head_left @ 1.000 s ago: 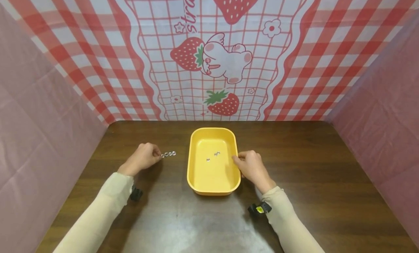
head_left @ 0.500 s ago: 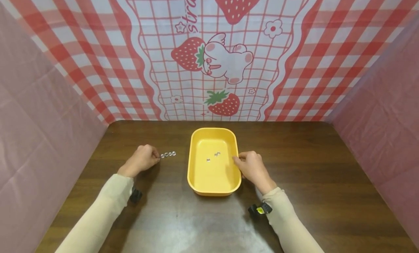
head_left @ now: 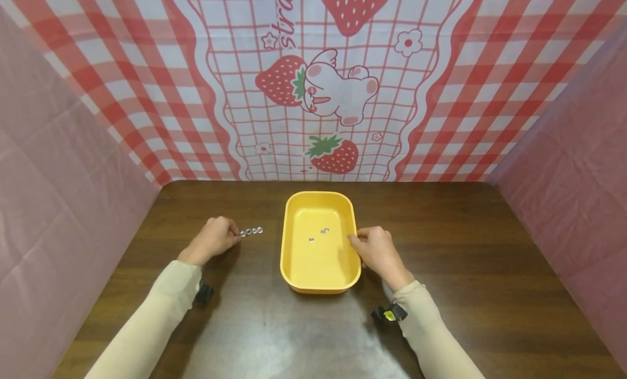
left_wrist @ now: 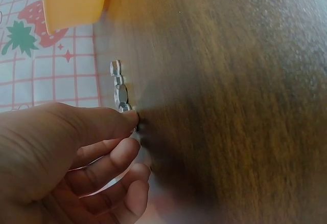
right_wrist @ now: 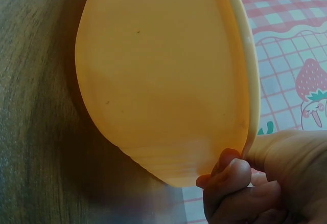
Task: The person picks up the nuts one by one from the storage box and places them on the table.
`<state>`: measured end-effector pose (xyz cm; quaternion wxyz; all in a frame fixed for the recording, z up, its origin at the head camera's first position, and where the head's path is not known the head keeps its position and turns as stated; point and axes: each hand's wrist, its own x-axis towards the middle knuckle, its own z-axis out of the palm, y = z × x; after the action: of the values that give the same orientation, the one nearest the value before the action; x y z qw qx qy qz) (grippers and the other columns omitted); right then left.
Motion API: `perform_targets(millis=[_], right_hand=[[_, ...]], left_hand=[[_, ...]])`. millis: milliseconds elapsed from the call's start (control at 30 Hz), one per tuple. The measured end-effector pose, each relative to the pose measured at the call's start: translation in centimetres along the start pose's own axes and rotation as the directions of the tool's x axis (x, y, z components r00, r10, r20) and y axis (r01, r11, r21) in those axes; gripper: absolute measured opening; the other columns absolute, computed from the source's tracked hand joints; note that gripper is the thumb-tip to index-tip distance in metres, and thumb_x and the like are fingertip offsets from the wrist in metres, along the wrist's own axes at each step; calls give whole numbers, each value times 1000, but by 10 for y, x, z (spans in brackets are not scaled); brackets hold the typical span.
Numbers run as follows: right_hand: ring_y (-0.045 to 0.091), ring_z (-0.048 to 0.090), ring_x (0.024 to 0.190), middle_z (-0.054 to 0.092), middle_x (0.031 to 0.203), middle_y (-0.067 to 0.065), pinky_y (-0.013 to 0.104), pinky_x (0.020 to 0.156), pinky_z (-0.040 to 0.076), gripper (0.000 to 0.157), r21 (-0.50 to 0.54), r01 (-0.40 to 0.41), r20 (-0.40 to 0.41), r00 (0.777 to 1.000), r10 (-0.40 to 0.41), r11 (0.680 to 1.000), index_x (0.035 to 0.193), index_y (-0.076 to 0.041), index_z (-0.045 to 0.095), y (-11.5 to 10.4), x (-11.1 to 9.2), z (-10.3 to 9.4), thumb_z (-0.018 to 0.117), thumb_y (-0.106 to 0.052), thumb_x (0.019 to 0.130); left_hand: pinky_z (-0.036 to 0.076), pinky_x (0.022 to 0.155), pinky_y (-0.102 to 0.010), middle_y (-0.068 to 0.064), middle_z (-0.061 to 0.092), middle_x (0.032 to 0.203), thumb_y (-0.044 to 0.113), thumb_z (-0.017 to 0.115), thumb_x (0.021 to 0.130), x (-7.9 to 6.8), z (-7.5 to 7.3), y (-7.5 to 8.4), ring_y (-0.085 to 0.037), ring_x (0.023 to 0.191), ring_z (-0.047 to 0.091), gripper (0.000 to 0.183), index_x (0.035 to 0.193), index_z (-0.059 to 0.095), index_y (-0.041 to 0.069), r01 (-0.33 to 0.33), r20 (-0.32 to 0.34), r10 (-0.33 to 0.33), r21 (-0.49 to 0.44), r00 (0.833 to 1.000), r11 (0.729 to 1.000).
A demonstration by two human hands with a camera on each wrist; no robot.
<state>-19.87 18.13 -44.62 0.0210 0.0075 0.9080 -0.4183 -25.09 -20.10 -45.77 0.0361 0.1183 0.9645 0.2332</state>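
Observation:
In the head view my left hand (head_left: 214,240) is at the left end of a short row of small silvery metal nuts (head_left: 252,231) on the table. The left wrist view shows thumb and fingertips pinching a nut at the near end, mostly hidden behind the thumb; other nuts (left_wrist: 121,95) lead away from it. To the right stands a yellow plastic tray (head_left: 320,273) with rounded corners. Several tiny nuts (head_left: 311,239) lie on its floor. My right hand (head_left: 380,254) grips the tray's right side, thumb over the rim and fingers curled against the outer wall (right_wrist: 168,157).
All this rests on a dark brown wooden table (head_left: 460,248). A red-and-white checked cloth (head_left: 333,85) with strawberries hangs behind its far edge. Pink cloth walls (head_left: 568,123) stand on both sides. A black wrist strap (head_left: 389,313) is on the right arm.
My left hand has drawn back very slightly to the left, showing more of the nearest nut in the row. The right hand and the tray hold still.

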Motion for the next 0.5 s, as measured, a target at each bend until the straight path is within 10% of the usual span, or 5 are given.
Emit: perform_targets(millis=[500], right_hand=[[13, 55, 42, 71, 72, 11, 26, 43, 48, 30, -1, -1, -6, 1000, 0, 1000, 113, 3, 76, 1, 0, 1, 67, -22, 98]], left_hand=[[57, 70, -36, -6, 72, 82, 12, 75, 89, -1, -3, 1, -16, 72, 63, 13, 94, 75, 0, 23, 18, -23, -9, 1000, 1000]])
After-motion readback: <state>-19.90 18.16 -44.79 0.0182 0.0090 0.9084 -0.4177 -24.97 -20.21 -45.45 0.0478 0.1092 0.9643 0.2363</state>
